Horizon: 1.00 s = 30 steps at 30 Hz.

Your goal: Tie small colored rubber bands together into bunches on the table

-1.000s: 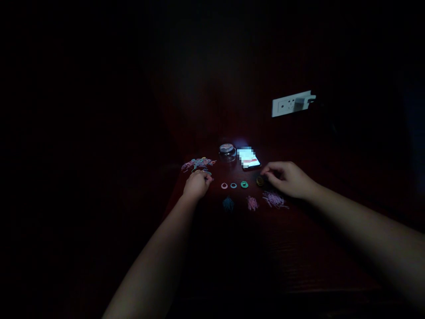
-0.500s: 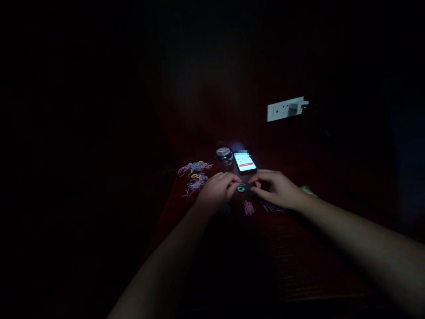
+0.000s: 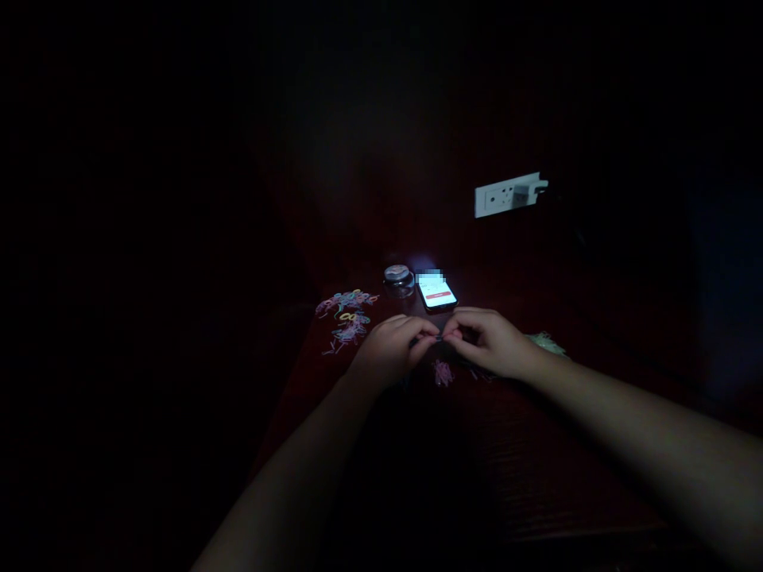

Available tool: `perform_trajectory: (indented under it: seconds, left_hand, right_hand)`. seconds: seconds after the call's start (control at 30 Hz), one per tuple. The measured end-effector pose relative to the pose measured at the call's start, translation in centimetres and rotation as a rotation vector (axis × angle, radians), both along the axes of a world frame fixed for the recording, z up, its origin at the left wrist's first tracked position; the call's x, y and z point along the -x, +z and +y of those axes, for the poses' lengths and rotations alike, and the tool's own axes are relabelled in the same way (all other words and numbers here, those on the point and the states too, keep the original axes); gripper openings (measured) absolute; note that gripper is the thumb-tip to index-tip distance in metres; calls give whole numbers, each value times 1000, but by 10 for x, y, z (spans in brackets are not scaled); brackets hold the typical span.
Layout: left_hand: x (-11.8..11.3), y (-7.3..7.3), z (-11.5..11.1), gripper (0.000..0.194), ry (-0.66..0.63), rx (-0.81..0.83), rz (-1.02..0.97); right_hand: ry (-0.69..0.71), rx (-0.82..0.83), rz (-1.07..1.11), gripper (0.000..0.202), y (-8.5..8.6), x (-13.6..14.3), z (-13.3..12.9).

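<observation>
Over the dark red table, my left hand (image 3: 390, 347) is closed in a pinch, thumb against index finger. My right hand (image 3: 482, 340) pinches too, its fingertips almost meeting those of the left. Between them shows a thin pale strand, which looks like a small rubber band (image 3: 439, 338). Just below the fingertips lies a small pile of pink rubber bands (image 3: 443, 372). Another pile, dim and purplish (image 3: 482, 372), is partly covered by my right hand. Left of my left hand are mixed coloured rubber bands (image 3: 351, 330), with a yellow ring among them.
A lit phone (image 3: 438, 292) lies behind the hands, beside a lidded clear jar (image 3: 399, 282). More coloured bands (image 3: 347, 301) sit near the left table edge. Pale green bands (image 3: 547, 343) are beyond my right wrist. A wall socket (image 3: 506, 196) holds a plug. Most surroundings are dark.
My right hand has moved left, and its fingers have closed to meet the left fingertips. The green ring seen between the hands is now hidden. The view has shifted slightly.
</observation>
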<state>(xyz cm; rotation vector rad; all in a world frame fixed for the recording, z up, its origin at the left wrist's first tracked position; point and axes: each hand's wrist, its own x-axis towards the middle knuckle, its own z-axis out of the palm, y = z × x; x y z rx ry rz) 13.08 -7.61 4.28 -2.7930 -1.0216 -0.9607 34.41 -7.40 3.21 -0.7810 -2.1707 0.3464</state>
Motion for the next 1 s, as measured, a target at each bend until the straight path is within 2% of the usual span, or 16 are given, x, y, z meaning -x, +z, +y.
perform_trajectory:
  seconds: [0.77,1.0]
  left_hand:
    - [1,0,-1,14,-11,49,-17]
    - [-1,4,-4,13,-4,21,-13]
  right_hand:
    - [-9,77,0,2,2,-2,-3]
    - [-18,97,-47,14,7,0,-8]
